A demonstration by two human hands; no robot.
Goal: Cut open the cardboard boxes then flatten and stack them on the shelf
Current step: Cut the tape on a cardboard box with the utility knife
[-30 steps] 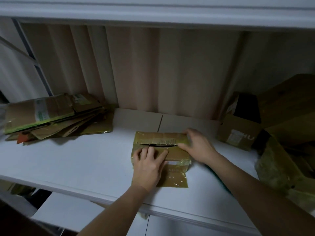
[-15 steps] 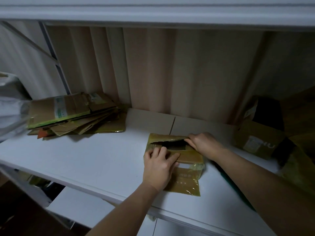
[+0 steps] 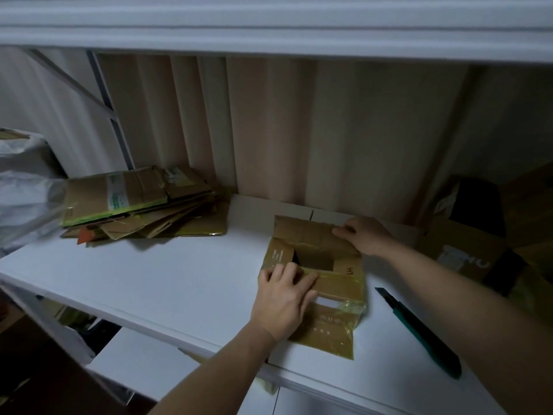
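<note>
Both hands work the box (image 3: pixel 314 265) — left hand (image 3: pixel 284 298) presses the near flap, right hand (image 3: pixel 363 236) pinches the far flap — taped flap could tear, or an arm knock the knife (image 3: pixel 419 327) off the shelf (image 3: pixel 149 280).

Dim beige curtain (image 3: pixel 299 139) behind

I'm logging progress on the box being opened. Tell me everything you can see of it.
The small box is brown cardboard with glossy yellowish tape, lying on the white shelf. Its top is open, showing a dark inside. The right hand holds the far flap back; the left hand presses on the near flap.
</note>
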